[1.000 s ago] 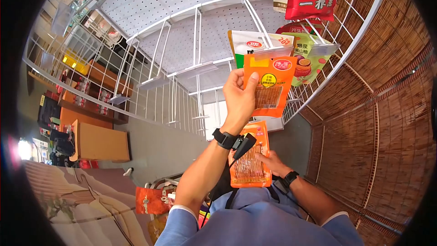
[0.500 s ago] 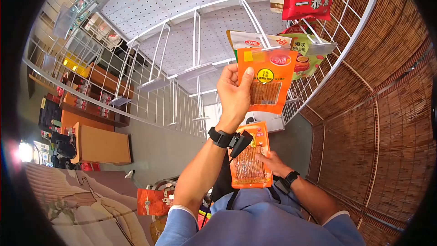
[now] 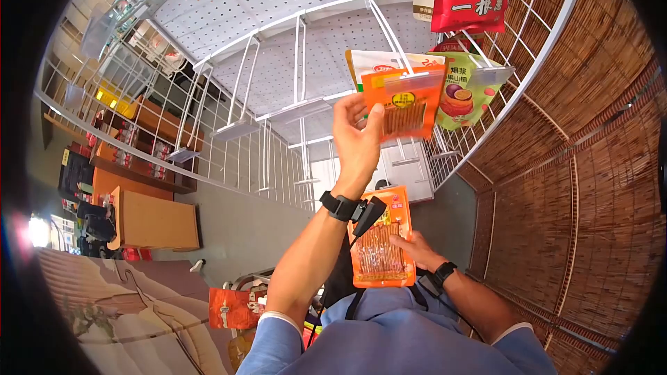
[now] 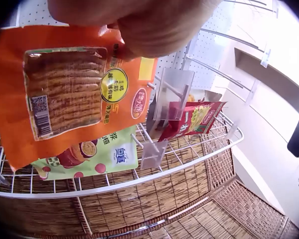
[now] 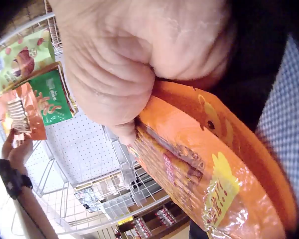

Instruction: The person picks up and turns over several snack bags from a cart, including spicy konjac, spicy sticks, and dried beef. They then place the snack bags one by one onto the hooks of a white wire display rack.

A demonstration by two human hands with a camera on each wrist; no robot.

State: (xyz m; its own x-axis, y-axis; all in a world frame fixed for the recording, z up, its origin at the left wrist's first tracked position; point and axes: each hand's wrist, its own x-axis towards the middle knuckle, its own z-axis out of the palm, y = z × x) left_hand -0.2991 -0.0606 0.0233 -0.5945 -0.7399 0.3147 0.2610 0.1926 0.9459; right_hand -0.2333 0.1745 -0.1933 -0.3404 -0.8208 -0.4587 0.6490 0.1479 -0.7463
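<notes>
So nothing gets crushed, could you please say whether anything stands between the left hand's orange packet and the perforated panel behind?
Yes, a white pouch hangs behind the orange packet, towards the perforated panel; nothing visible separates the packet from the left hand.

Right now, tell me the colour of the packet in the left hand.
The packet is mostly orange; it shows best in the left wrist view.
</notes>
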